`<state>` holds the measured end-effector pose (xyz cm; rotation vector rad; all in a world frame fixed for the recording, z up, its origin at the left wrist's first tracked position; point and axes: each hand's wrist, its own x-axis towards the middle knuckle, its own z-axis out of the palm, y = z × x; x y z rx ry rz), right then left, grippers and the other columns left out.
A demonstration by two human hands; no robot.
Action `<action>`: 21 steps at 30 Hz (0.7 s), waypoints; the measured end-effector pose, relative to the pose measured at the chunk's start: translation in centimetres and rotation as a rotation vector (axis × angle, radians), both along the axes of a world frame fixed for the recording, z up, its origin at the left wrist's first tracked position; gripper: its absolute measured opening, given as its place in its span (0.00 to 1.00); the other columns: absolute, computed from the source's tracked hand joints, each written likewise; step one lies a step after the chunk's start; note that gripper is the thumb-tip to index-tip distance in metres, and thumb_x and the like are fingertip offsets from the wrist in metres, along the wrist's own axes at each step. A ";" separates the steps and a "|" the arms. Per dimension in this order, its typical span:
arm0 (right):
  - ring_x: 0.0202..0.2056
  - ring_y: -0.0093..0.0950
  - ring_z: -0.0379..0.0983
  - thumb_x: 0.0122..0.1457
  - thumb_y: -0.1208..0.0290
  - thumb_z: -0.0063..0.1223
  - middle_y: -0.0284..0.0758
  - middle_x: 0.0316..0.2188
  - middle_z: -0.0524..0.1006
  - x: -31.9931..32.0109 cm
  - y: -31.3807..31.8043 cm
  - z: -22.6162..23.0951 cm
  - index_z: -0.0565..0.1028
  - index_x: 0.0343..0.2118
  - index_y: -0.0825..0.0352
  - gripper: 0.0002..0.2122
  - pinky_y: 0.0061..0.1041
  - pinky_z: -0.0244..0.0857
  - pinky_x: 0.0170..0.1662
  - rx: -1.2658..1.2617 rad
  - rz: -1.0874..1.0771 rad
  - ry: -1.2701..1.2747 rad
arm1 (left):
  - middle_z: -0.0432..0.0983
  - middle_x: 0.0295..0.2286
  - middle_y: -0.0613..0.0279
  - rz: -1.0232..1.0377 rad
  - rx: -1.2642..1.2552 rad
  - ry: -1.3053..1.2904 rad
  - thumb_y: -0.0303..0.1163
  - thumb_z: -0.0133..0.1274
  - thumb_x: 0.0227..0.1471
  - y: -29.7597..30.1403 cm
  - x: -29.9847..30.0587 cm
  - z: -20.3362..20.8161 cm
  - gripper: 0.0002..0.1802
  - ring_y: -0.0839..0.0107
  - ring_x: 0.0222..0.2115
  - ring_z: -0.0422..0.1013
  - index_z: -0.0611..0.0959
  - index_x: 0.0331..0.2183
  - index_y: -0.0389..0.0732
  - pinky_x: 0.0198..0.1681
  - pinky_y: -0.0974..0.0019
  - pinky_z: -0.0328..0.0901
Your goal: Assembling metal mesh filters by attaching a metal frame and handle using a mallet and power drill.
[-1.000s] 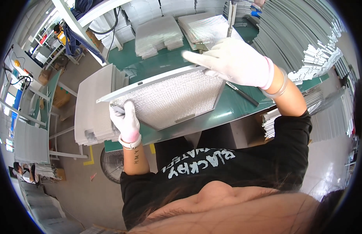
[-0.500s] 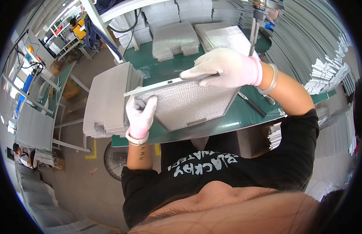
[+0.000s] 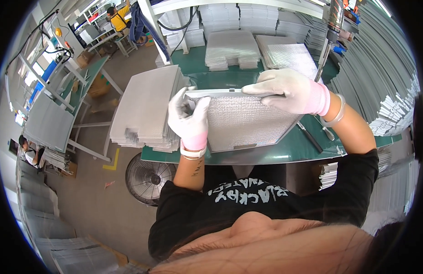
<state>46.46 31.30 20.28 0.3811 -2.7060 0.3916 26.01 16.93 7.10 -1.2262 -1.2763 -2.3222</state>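
Observation:
Between my hands is a flat silver mesh filter panel (image 3: 248, 122) with a thin metal frame, tilted above the green tabletop. My left hand (image 3: 189, 116), in a white glove with a pink cuff, grips the panel's upper left corner, thumb toward me. My right hand (image 3: 287, 91), gloved the same way, pinches the top frame edge near its right part with fingers pointing left. A small dark slot shows in that top edge between the hands. Right of the panel, a black-handled tool (image 3: 310, 137) lies on the table.
A tall stack of mesh sheets (image 3: 145, 105) stands at the table's left. More sheet stacks (image 3: 232, 48) sit at the back. A powered tool (image 3: 331, 34) hangs at upper right, beside piled frame strips (image 3: 380, 59). A floor fan (image 3: 152, 179) stands below left. Two people work farther off.
The panel's top edge has turned from sloping up rightward to nearly level. My left hand has risen at its corner. The whole view has shifted, with the surroundings now farther right.

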 end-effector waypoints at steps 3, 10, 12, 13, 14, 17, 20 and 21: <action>0.34 0.40 0.73 0.46 0.85 0.58 0.42 0.31 0.74 -0.1 -0.3 0.1 0.75 0.53 0.66 0.26 0.34 0.68 0.40 -0.006 -0.049 -0.006 | 0.82 0.36 0.63 0.319 -0.157 0.136 0.25 0.65 0.47 0.1 0.3 0.0 0.28 0.84 0.21 0.61 0.78 0.51 0.35 0.28 0.78 0.62; 0.34 0.40 0.73 0.46 0.85 0.58 0.41 0.30 0.74 -0.2 -0.5 0.2 0.75 0.53 0.66 0.26 0.34 0.68 0.39 -0.027 -0.009 -0.004 | 0.81 0.36 0.60 0.142 0.042 0.080 0.24 0.55 0.54 1.0 -1.1 -1.6 0.20 0.80 0.22 0.63 0.78 0.51 0.33 0.33 0.73 0.66; 0.34 0.40 0.73 0.46 0.85 0.58 0.41 0.30 0.74 0.0 -0.9 0.6 0.75 0.53 0.66 0.26 0.34 0.68 0.39 0.018 -0.036 -0.042 | 0.79 0.32 0.64 0.213 0.016 0.089 0.24 0.54 0.55 0.8 -1.2 -1.9 0.20 0.80 0.24 0.66 0.78 0.51 0.32 0.35 0.75 0.66; 0.34 0.40 0.73 0.46 0.85 0.58 0.41 0.30 0.74 0.0 -0.9 0.5 0.75 0.53 0.66 0.26 0.34 0.68 0.39 0.020 -0.037 -0.042 | 0.79 0.32 0.64 0.212 0.017 0.089 0.24 0.54 0.55 0.8 -1.1 -2.1 0.20 0.80 0.24 0.66 0.78 0.51 0.32 0.35 0.75 0.66; 0.34 0.40 0.73 0.46 0.85 0.58 0.41 0.31 0.74 -0.1 -0.9 0.3 0.75 0.53 0.66 0.26 0.34 0.68 0.39 0.031 -0.025 -0.019 | 0.78 0.34 0.64 0.158 0.049 0.024 0.23 0.55 0.55 0.7 -1.0 -2.3 0.20 0.80 0.27 0.67 0.78 0.50 0.32 0.36 0.75 0.66; 0.33 0.39 0.73 0.47 0.85 0.58 0.40 0.31 0.75 -0.1 -0.8 0.0 0.75 0.53 0.66 0.26 0.34 0.68 0.38 0.071 -0.015 0.027 | 0.75 0.37 0.63 0.018 0.113 -0.001 0.22 0.57 0.54 0.5 -1.0 -1.5 0.18 0.79 0.32 0.68 0.78 0.48 0.32 0.38 0.75 0.66; 0.33 0.39 0.73 0.47 0.85 0.58 0.40 0.30 0.75 0.0 -0.9 -0.1 0.75 0.53 0.65 0.26 0.34 0.68 0.37 0.079 -0.005 0.040 | 0.71 0.44 0.61 -0.099 0.101 0.055 0.21 0.59 0.52 -0.4 -1.6 -1.0 0.17 0.78 0.37 0.68 0.78 0.45 0.35 0.41 0.74 0.65; 0.33 0.39 0.73 0.46 0.85 0.58 0.40 0.30 0.75 0.0 -0.9 0.0 0.75 0.53 0.65 0.26 0.35 0.69 0.37 0.065 -0.002 0.029 | 0.71 0.44 0.61 -0.176 0.110 0.029 0.21 0.59 0.53 -0.5 -1.6 -0.8 0.16 0.78 0.37 0.68 0.77 0.45 0.35 0.42 0.74 0.64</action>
